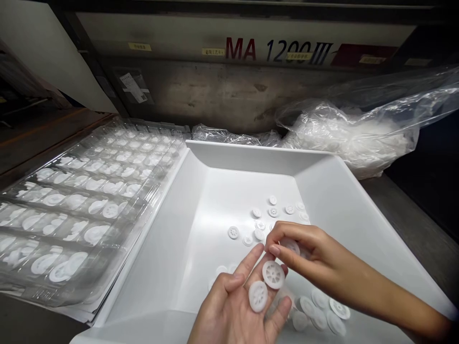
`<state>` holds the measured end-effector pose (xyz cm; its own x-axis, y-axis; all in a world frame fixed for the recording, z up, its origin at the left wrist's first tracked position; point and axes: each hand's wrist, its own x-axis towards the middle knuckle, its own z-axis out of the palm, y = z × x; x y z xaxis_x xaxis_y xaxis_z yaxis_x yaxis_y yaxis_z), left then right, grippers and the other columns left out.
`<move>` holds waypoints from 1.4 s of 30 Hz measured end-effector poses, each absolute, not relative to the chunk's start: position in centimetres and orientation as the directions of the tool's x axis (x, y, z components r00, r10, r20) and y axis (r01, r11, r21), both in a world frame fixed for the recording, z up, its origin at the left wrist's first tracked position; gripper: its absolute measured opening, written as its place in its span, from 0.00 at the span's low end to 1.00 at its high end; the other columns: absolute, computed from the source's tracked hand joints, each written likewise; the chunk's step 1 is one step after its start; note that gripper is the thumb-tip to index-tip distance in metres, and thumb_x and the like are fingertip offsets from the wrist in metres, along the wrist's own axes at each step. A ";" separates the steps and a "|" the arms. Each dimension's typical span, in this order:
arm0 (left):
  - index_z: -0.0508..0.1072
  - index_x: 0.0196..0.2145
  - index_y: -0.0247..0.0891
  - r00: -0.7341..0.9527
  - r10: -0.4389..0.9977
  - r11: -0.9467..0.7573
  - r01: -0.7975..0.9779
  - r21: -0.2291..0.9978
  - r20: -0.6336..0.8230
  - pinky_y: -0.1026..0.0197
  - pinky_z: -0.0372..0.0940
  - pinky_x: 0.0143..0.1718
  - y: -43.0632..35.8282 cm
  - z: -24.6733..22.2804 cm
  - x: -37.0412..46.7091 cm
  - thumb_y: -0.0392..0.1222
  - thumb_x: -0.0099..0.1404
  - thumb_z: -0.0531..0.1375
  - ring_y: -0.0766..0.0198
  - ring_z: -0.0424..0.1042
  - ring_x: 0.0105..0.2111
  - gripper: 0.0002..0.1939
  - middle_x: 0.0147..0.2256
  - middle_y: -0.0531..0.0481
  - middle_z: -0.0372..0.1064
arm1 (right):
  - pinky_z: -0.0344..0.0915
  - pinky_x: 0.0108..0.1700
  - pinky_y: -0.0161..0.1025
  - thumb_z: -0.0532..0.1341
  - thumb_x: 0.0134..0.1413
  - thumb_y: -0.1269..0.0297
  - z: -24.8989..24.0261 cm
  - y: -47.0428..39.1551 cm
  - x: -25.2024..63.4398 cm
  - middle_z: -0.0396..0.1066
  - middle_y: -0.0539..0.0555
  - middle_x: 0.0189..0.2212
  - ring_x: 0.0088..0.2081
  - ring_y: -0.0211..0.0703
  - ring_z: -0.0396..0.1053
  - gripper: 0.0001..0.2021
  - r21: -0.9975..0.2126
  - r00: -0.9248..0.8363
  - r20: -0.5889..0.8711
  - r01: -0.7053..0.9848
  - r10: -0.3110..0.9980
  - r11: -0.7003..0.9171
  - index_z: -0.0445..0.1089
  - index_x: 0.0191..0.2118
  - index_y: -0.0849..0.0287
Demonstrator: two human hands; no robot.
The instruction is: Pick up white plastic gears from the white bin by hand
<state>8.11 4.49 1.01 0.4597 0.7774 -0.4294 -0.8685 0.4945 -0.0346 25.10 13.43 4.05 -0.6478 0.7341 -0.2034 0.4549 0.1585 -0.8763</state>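
Observation:
My left hand [244, 301] is palm up above the white bin, fingers partly spread. Two white plastic gears with spoked centres rest on it: one gear [258, 296] on the palm, another gear [274, 274] across the fingers. My right hand [304, 253] curls in from the right, thumb and fingertips pinched together at my left fingertips. Inside its curled fingers a white gear [291, 246] shows in part; whether anything sits in the pinch itself is hidden. Below, small gears [233, 232] lie scattered on the bin floor, with larger gears [319, 315] grouped at the near right.
The white bin [165, 258] has high sloping walls. To its left, a clear compartment tray [118, 191] holds many white parts, with paper sheets underneath. A clear plastic bag [358, 138] of white pieces lies behind at the right. A machine panel [215, 86] closes off the back.

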 end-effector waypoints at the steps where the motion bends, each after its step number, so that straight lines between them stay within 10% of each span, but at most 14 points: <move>1: 0.69 0.56 0.31 0.458 0.779 0.492 -0.870 -0.035 -0.428 0.52 0.64 0.56 4.5 1.0 8.0 0.36 0.72 0.42 0.57 0.67 0.58 0.23 0.60 0.47 0.62 | 0.62 0.37 0.33 0.54 0.68 0.57 4.2 13.5 25.2 0.70 0.42 0.32 0.35 0.33 0.67 0.10 -0.876 -0.655 -0.216 0.458 0.724 0.153 0.69 0.36 0.50; 27: 0.71 0.55 0.33 0.444 0.782 0.468 -0.882 -0.058 -0.438 0.52 0.63 0.55 4.2 1.3 8.1 0.33 0.65 0.54 0.55 0.66 0.58 0.21 0.59 0.46 0.65 | 0.61 0.55 0.37 0.50 0.70 0.57 4.7 12.5 26.1 0.66 0.47 0.49 0.55 0.41 0.61 0.09 -0.935 -0.593 -0.123 0.338 0.796 0.108 0.63 0.52 0.43; 32: 0.66 0.59 0.30 0.504 0.781 0.523 -0.851 -0.055 -0.368 0.50 0.59 0.57 4.1 0.8 8.4 0.39 0.65 0.55 0.53 0.63 0.59 0.25 0.63 0.41 0.58 | 0.69 0.45 0.35 0.48 0.71 0.54 4.4 11.6 25.8 0.63 0.48 0.54 0.51 0.41 0.66 0.13 -0.945 -0.613 -0.219 0.326 0.759 -0.010 0.54 0.58 0.37; 42: 0.68 0.58 0.33 0.532 0.778 0.579 -0.814 0.051 -0.334 0.54 0.56 0.57 4.2 0.7 8.4 0.43 0.62 0.59 0.46 0.37 0.69 0.27 0.63 0.43 0.59 | 0.68 0.49 0.38 0.46 0.71 0.52 4.3 12.2 25.4 0.64 0.46 0.57 0.56 0.41 0.64 0.18 -0.914 -0.659 -0.315 0.405 0.684 -0.031 0.51 0.62 0.31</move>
